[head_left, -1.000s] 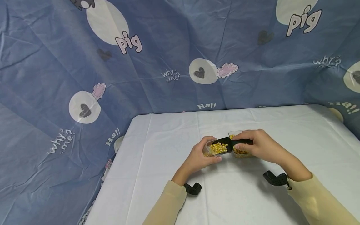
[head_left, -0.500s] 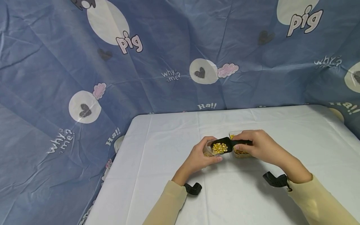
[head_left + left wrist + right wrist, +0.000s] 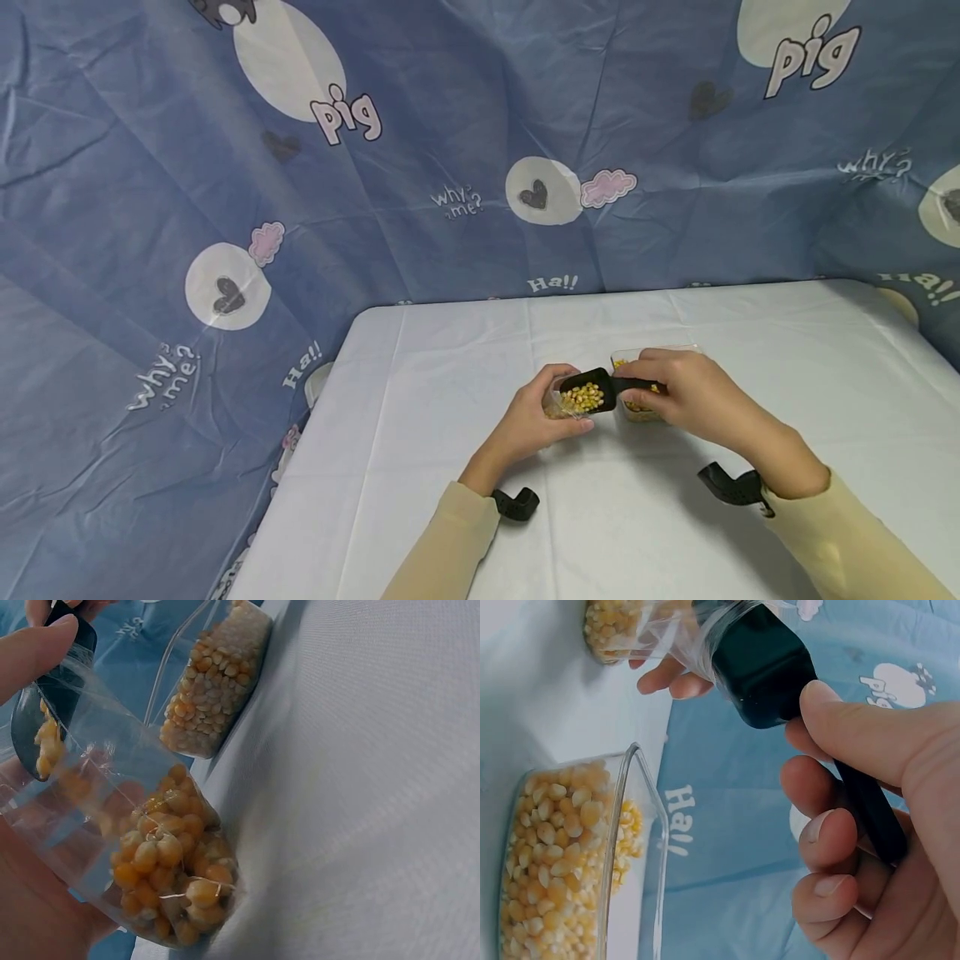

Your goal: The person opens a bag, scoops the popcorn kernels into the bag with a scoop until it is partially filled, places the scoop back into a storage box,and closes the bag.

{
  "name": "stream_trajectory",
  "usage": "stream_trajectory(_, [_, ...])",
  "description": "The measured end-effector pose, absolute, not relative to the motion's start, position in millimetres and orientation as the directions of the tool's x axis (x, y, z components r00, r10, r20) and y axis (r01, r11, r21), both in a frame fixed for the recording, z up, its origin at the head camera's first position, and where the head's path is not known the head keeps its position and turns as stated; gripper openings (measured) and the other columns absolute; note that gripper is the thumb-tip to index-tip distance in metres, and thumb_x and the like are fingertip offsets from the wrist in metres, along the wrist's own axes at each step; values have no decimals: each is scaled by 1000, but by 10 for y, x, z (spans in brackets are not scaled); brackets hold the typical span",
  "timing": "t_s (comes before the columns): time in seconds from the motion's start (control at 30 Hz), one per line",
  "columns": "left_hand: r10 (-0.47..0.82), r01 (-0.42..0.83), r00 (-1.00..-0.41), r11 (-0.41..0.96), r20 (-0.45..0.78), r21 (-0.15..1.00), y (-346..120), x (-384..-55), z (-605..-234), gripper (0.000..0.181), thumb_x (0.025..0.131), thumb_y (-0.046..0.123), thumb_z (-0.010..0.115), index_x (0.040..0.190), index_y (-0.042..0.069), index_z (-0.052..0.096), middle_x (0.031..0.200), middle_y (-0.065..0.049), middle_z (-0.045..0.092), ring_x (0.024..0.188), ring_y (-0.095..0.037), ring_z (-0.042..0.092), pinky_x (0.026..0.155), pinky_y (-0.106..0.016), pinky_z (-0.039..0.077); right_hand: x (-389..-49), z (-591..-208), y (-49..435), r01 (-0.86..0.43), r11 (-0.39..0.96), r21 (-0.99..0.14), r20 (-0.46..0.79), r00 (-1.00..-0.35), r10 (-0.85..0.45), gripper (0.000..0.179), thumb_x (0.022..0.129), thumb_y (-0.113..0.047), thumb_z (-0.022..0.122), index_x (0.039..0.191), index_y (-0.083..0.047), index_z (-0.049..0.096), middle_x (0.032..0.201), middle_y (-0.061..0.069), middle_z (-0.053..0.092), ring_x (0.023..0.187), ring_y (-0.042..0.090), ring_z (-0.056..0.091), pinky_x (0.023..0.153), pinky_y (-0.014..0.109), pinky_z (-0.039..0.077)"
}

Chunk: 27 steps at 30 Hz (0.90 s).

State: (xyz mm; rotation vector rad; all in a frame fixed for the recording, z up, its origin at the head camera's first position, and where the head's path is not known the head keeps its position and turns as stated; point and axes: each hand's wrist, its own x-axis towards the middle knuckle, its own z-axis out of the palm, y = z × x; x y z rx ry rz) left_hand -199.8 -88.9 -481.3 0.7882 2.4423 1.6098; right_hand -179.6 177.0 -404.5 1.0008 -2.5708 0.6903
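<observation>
Black scoop (image 3: 607,386) of corn kernels (image 3: 585,398), pinched by the right hand (image 3: 688,388), points toward nine o'clock into a plastic bag (image 3: 112,742) gripped by the left hand (image 3: 527,419).

Makeshift tabletop studio, blue cartoon-print backdrop (image 3: 420,242), white-clothed table (image 3: 637,533)

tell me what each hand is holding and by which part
The right hand grips the black scoop by its handle; the left hand holds the clear bag around its upper part.
</observation>
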Motion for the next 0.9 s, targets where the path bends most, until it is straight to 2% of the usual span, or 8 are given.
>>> stream_trajectory(0.13, [475, 354, -860, 295, 185, 888, -887, -1996, -4811, 69, 81, 41, 85, 140, 33, 51, 129, 16, 59, 108, -10, 59, 91, -36, 48, -1777, -4037, 1751, -723, 640, -259, 474, -673, -568, 33, 83, -20, 85, 114, -20, 76, 81, -20, 51, 59, -2, 40, 55, 23, 38])
stream_trajectory(0.27, [467, 352, -864, 298, 187, 887, -884, -1986, -4784, 66, 80, 42, 86, 135, 43, 51, 128, 17, 59, 107, -10, 59, 91, -36, 48, -1771, -4031, 1722, -756, 624, -197, 531, -617, -581, 32, 80, -17, 87, 110, -21, 77, 82, -18, 51, 58, -3, 40, 52, 21, 37])
stream_trajectory(0.37, [463, 353, -866, 303, 187, 885, -885, -1979, -4766, 66, 79, 43, 86, 134, 46, 51, 127, 17, 59, 106, -10, 59, 91, -37, 48, -1770, -4026, 1698, -776, 609, -167, 568, -580, -584, 33, 77, -14, 89, 107, -21, 77, 83, -17, 53, 58, -2, 40, 50, 21, 37])
stream_trajectory(0.7, [446, 343, -876, 301, 186, 890, -905, -1985, -4759, 65, 80, 45, 86, 135, 47, 51, 128, 18, 59, 106, -11, 60, 89, -40, 49, -1755, -4037, 1635, -802, 591, -90, 634, -504, -587, 35, 76, -12, 88, 109, -19, 78, 85, -13, 55, 60, 1, 42, 50, 22, 38])
stream_trajectory(0.9, [440, 339, -877, 283, 192, 897, -910, -1987, -4738, 67, 80, 43, 86, 138, 37, 52, 131, 17, 57, 111, -11, 58, 95, -51, 48, -1748, -4042, 1603, -816, 577, -42, 666, -454, -593, 37, 76, -9, 87, 111, -17, 78, 86, -9, 57, 60, 3, 44, 48, 21, 38])
